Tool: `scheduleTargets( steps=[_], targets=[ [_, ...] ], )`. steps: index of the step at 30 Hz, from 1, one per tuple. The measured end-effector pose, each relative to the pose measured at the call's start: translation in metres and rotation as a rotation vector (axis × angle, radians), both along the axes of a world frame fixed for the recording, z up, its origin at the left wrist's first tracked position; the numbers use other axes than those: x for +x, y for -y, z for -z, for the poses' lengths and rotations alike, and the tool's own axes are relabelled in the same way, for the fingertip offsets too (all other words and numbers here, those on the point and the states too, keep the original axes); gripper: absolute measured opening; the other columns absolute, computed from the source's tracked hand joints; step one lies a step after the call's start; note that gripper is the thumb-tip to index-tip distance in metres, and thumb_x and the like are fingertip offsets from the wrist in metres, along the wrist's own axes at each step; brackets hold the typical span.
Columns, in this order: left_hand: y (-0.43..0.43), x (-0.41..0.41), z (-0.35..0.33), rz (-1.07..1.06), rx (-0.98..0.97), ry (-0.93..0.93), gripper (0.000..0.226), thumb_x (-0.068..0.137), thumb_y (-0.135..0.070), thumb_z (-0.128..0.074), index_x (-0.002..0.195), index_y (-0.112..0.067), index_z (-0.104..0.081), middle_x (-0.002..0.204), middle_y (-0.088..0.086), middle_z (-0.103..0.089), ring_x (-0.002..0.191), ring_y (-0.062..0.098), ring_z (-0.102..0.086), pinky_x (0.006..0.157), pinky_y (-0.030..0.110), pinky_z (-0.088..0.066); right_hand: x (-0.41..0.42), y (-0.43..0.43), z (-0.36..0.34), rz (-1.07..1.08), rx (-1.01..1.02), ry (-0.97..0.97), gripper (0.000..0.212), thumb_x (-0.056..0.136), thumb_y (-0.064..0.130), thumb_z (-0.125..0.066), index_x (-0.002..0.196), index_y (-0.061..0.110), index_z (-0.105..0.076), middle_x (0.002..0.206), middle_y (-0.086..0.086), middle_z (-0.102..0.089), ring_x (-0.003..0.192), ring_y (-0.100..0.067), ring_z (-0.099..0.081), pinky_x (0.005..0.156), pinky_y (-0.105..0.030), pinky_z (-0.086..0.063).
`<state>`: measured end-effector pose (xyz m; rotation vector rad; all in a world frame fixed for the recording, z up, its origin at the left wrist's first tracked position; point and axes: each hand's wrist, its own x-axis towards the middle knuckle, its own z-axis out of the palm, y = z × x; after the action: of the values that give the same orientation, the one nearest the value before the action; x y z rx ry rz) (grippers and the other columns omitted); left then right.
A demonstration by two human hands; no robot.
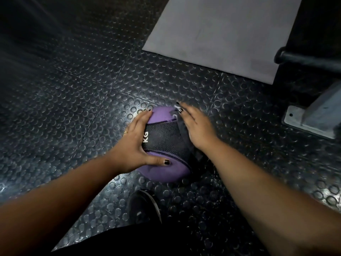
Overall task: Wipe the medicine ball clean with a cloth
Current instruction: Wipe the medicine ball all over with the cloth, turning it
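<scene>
A purple medicine ball [162, 139] with a black band marked "KG" sits on the studded rubber floor [83, 100]. My left hand [134, 143] lies against the ball's left side, fingers spread over the far purple part and thumb stretched across the near purple part. My right hand [197, 128], blurred, lies flat on the ball's right side with straight fingers. It presses a dark cloth [183, 127] onto the ball. The cloth is mostly hidden under the hand; its edge shows beside the palm and below the wrist.
A grey mat [221, 34] lies on the floor beyond the ball. At the right stand a metal base plate with a post [310, 121] and a black bar [304, 60]. My dark shoe [145, 206] is just in front of the ball.
</scene>
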<state>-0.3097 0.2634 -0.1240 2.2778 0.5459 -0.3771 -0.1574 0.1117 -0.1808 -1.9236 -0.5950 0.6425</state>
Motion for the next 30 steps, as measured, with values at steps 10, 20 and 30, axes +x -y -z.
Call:
scheduleTargets(
  steps=[10,20,30],
  targets=[
    [-0.001,0.005,-0.004,-0.080,-0.038,0.030,0.137,0.038,-0.070,-0.090,0.151,-0.045,-0.017,0.142,-0.023,-0.020,0.139,0.015,-0.030,0.118,0.050,-0.032,0.021,0.060,0.031,0.381,-0.123,-0.237,0.041,0.103,0.031,-0.036,0.126,0.005,-0.056,0.125,-0.013,-0.059,0.118,-0.028,-0.053,0.089,-0.026,-0.037],
    [0.004,-0.002,0.008,-0.087,-0.051,-0.016,0.148,0.032,-0.067,-0.087,0.140,-0.066,0.014,0.155,-0.031,0.012,0.152,0.006,0.008,0.123,0.052,-0.019,-0.064,-0.018,-0.047,-0.184,-0.346,0.555,0.054,0.093,0.054,-0.037,0.144,0.037,-0.031,0.158,-0.003,-0.017,0.144,-0.030,-0.015,0.116,-0.054,-0.011],
    [0.014,0.006,-0.001,-0.079,0.009,-0.053,0.162,0.029,-0.069,-0.093,0.151,-0.051,0.012,0.156,-0.030,0.014,0.152,0.027,0.001,0.119,0.062,-0.018,0.042,-0.091,-0.052,-0.429,-0.728,0.069,0.040,0.103,0.029,-0.034,0.136,0.012,-0.050,0.140,-0.014,-0.048,0.124,-0.031,-0.049,0.100,-0.038,-0.040]
  ],
)
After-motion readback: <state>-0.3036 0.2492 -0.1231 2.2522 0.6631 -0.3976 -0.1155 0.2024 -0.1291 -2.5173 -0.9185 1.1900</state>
